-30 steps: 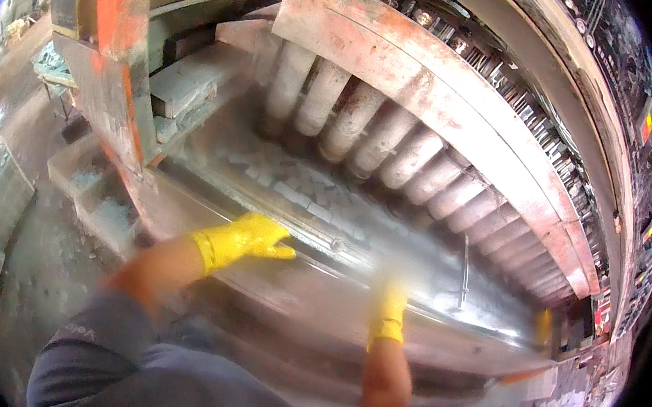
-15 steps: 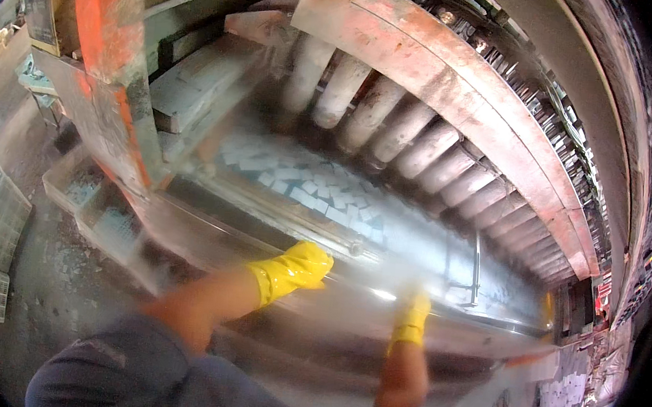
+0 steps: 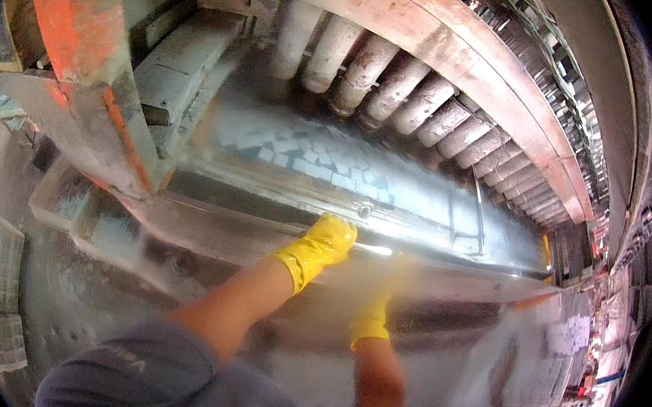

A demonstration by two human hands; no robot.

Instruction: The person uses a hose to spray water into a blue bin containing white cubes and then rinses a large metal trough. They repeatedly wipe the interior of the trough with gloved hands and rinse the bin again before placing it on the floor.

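Observation:
My left hand (image 3: 322,244), in a wet yellow rubber glove, is closed in a fist at the near metal edge (image 3: 263,209) of a long machine bed. Whatever it grips, if anything, is hidden. To its right and a little nearer to me is my right hand (image 3: 380,307), gloved in yellow too. Haze and blur cover its fingers, so their pose cannot be told. Beyond the edge, many small pale rectangular pieces (image 3: 310,167) lie on the bluish, wet-looking bed (image 3: 428,205).
A row of thick worn cylinders (image 3: 370,74) hangs over the bed under a stained beam (image 3: 435,45). An orange-painted post (image 3: 77,15) rises at the left. Plastic crates (image 3: 0,250) with small pieces stand on the left floor. A thin upright rod (image 3: 478,210) stands in the bed.
My view has shifted, so the machine sits higher in the picture. The left fist has moved right along the edge. My right hand has drawn nearer to me and toward the left one.

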